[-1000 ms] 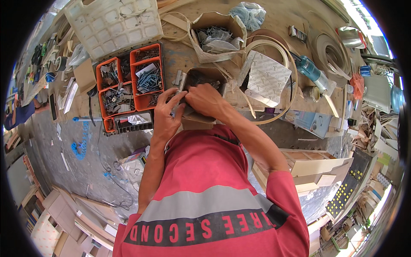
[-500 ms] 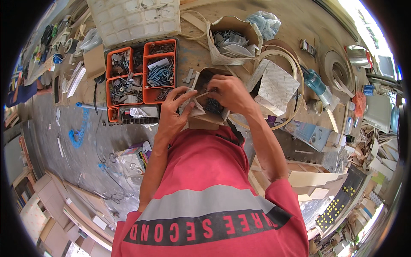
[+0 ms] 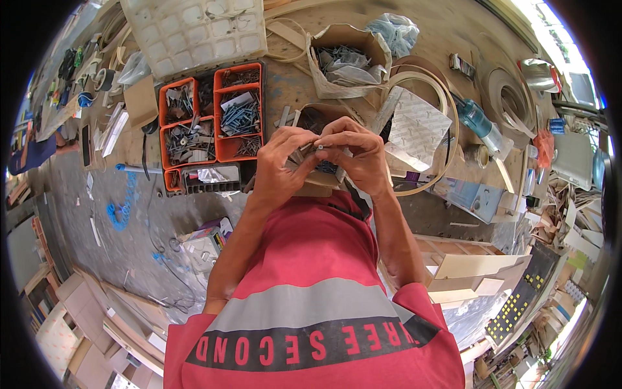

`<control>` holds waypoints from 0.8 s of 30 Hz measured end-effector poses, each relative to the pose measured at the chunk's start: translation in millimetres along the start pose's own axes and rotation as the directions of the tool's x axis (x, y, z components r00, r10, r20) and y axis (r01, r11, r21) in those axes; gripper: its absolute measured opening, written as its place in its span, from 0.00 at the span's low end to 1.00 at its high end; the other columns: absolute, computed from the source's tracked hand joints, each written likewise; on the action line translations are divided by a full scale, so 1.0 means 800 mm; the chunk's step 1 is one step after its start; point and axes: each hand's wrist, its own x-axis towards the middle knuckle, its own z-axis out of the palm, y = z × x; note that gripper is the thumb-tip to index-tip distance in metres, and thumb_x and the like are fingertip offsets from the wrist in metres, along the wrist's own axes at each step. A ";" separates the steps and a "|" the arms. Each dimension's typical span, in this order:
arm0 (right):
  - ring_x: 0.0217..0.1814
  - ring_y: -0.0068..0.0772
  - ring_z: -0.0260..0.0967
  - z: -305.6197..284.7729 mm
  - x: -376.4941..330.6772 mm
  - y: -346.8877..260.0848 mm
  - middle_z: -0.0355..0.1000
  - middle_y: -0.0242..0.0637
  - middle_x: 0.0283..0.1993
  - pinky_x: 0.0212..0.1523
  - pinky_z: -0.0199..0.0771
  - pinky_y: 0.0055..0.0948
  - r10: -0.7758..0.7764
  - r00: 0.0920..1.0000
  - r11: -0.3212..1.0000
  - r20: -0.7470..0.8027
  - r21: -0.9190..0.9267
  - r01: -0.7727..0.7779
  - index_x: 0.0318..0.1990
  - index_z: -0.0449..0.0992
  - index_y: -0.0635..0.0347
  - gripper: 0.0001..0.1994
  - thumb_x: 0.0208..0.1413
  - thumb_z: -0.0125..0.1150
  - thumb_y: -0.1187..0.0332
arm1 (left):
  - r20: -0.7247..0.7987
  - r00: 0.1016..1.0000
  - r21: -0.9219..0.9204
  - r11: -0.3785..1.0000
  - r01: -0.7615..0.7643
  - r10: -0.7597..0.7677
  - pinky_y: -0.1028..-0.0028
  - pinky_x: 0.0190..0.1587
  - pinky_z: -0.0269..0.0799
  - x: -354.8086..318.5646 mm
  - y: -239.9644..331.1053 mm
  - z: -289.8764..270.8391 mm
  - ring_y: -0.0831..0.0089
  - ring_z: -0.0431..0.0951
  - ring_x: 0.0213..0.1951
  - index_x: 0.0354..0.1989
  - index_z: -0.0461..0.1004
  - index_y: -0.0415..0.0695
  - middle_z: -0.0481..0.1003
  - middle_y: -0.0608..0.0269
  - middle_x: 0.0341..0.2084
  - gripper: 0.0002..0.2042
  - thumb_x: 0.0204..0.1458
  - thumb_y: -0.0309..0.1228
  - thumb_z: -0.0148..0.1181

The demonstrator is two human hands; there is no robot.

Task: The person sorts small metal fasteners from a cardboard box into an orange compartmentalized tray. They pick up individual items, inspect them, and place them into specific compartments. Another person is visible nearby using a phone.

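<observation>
Both my hands meet over a small open cardboard box [image 3: 311,190], which stands at the bench edge against my shirt and has dark screws or nails inside. My right hand [image 3: 360,159] is closed, thumb and fingers pinching a small pale piece with a round end [image 3: 320,147]. Opposite it, my left hand [image 3: 280,162] is closed too, its fingertips nearly touching the right ones. What the left fingers grip is too small to make out. The hands cover much of the box.
To the left sits an orange-compartment organizer [image 3: 220,148] full of screws and fittings. Behind the hands stands a bag-like carton [image 3: 322,89] of hardware. On the right lie a coil of edge banding [image 3: 456,149], a white sheet [image 3: 418,126] and a teal power tool [image 3: 476,120].
My right hand has drawn up from the box and turned, now showing a small round-ended piece. My left hand has shifted right, closer to it; the pale flap beside its fingers is mostly hidden.
</observation>
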 end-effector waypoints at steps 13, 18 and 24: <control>0.40 0.27 0.76 -0.018 0.007 -0.001 0.77 0.37 0.42 0.37 0.77 0.27 0.179 0.972 0.974 -0.152 -0.112 -0.197 0.46 0.82 0.66 0.09 0.60 0.65 0.75 | -0.597 0.745 0.218 0.833 0.509 -0.299 0.73 0.47 0.76 -0.042 -0.051 -0.132 0.71 0.82 0.42 0.45 0.83 0.37 0.84 0.59 0.39 0.13 0.58 0.33 0.69; 0.40 0.42 0.78 -0.003 0.020 -0.003 0.79 0.43 0.42 0.40 0.77 0.35 0.119 0.986 0.931 -0.119 -0.333 -0.152 0.44 0.83 0.65 0.07 0.59 0.62 0.75 | -0.657 0.754 0.656 0.506 0.560 0.015 0.60 0.58 0.71 -0.067 -0.106 -0.175 0.56 0.78 0.54 0.56 0.77 0.38 0.79 0.49 0.51 0.22 0.59 0.40 0.67; 0.42 0.48 0.79 -0.018 0.026 0.022 0.78 0.44 0.46 0.40 0.81 0.40 0.025 0.924 0.706 0.381 -0.661 0.253 0.42 0.84 0.62 0.13 0.50 0.60 0.82 | -0.572 0.811 0.452 0.779 0.434 -0.120 0.58 0.63 0.65 -0.055 -0.064 -0.117 0.53 0.72 0.60 0.55 0.77 0.39 0.74 0.49 0.57 0.19 0.60 0.36 0.64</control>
